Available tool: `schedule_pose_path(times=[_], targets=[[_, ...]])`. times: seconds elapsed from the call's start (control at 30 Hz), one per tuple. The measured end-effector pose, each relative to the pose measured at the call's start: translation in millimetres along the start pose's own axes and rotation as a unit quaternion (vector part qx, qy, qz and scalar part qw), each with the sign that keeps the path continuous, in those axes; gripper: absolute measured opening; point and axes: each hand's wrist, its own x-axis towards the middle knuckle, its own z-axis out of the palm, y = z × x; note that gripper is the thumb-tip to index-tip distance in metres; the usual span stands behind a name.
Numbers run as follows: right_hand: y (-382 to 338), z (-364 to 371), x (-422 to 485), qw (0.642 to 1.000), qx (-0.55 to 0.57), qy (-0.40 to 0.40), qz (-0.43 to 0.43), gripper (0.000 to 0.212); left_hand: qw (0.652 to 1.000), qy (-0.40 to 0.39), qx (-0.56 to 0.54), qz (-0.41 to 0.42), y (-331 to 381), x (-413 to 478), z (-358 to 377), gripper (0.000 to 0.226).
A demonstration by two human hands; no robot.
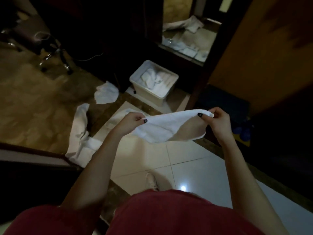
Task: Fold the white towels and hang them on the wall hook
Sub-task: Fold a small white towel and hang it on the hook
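Hanging between the two hands, a white towel is held spread in the air above the tiled floor, in front of the person's body. Its upper edge is pulled nearly straight, while the cloth below sags. The lower right part looks darker; whether it is in shadow or doubled under cannot be told. The left hand is closed on the left corner, with the thumb pressed on top of the cloth. The right hand is closed on the right corner in the same pinching way.

Further off, a white plastic bin is set on the floor, with heaped towels lying in it. A crumpled towel is left on the floor near the bin, to its left. A long towel is strewn nearer, to the left of the left arm. The wall hook is not shown.

The step in hand is judged to be the start of a fold: the towel is opened and squared, and no clean fold is yet made. Most of the task seems left to do.

For the next move, the two pinched corners would need to be brought together so that the towel is halved with its edges matched. Because the cloth is limp, steady tension would be called for, and the sagging edge should be kept off the floor.
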Motion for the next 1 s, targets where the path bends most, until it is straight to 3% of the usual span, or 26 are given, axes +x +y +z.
schedule_pose_path(times=[0.13,0.43,0.7,0.87,1.0], targets=[[-4,-64,2,0.999,0.008,0.044,-0.028,0.015,0.991,0.088,0.050,0.086,71,28,28,0.012],[-14,-229,3,0.988,-0.032,0.133,-0.072,0.021,0.978,0.056,0.071,0.189,210,53,96,0.019],[-11,-324,-16,0.964,-0.086,0.221,-0.121,0.014,0.971,0.038,-0.103,0.211,334,45,173,0.014],[-22,-352,-36,0.952,-0.147,0.193,-0.184,0.034,0.961,-0.016,-0.188,0.203,385,28,225,0.008],[-25,-367,-46,0.945,-0.154,0.196,-0.211,0.034,0.947,-0.016,-0.213,0.240,407,7,256,0.036]])
